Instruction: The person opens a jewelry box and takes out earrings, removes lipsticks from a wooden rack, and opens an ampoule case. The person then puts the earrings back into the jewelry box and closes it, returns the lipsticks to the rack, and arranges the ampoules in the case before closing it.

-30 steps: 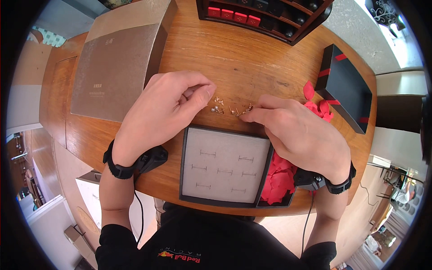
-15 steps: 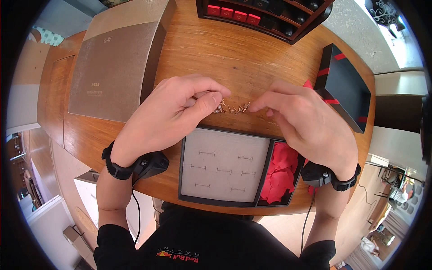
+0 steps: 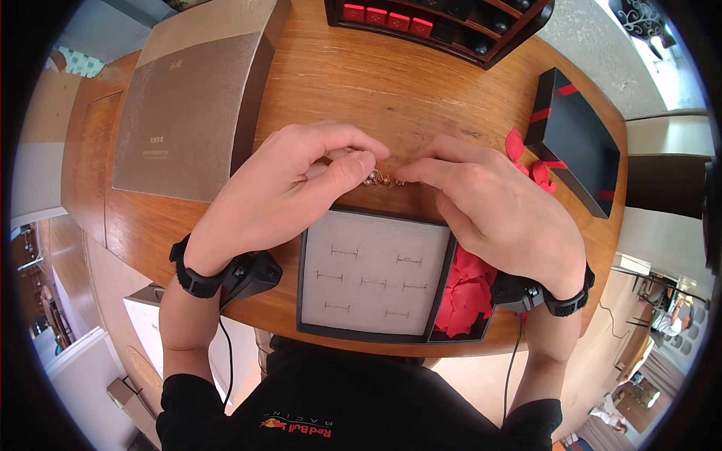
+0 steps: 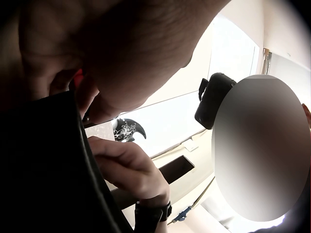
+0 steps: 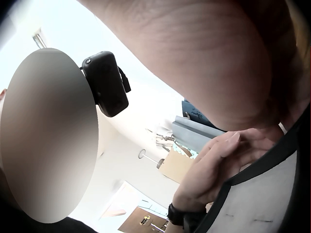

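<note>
Small gold and pearl-like jewelry pieces (image 3: 382,180) lie in a little cluster on the wooden table, just beyond the grey padded, slotted tray (image 3: 368,270). My left hand (image 3: 289,188) is at the cluster's left side, fingers loosely bent, its thumb partly over the nearest pieces. From the right, my right hand (image 3: 496,207) reaches down with its fingertips touching the cluster's right end; no piece shows held between them. The right wrist view shows the left hand (image 5: 206,167) beside the tray's edge, and in the left wrist view the right hand (image 4: 131,167) has bent fingers.
Red petals (image 3: 465,297) fill the tray's right compartment, and more lie behind my right hand. A black box lid (image 3: 579,143) with red ribbon sits at the right. A large brown box (image 3: 184,113) stands at the left, a dark wooden rack (image 3: 444,34) at the far edge.
My right hand drew back slightly from the pieces, then came back to them farther left. The pieces now sit closer together. My left hand has shifted a little to the right.
</note>
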Motion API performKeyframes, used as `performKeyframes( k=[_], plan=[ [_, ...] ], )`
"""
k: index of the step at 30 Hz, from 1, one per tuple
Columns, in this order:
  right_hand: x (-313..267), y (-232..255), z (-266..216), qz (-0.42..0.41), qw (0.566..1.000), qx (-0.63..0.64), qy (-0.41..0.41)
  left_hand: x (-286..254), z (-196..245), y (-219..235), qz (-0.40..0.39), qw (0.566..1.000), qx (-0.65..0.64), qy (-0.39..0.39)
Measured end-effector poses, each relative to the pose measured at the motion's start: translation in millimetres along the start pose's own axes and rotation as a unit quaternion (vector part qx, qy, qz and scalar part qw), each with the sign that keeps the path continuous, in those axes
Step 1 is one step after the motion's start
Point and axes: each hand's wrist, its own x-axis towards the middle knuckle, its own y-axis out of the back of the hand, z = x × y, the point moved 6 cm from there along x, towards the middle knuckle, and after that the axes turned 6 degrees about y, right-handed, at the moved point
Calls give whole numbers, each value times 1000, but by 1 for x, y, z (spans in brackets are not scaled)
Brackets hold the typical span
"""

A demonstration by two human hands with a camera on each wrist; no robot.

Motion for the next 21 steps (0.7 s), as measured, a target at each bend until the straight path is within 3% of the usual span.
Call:
performKeyframes(
  k=[8,21],
  plan=[
    [1,-4,-2,-37,999,20,13,1,-1,1,14,1000,11,2],
    [1,9,-2,11,1000,-27,2,2,0,-1,-9,1000,-11,1]
  ],
)
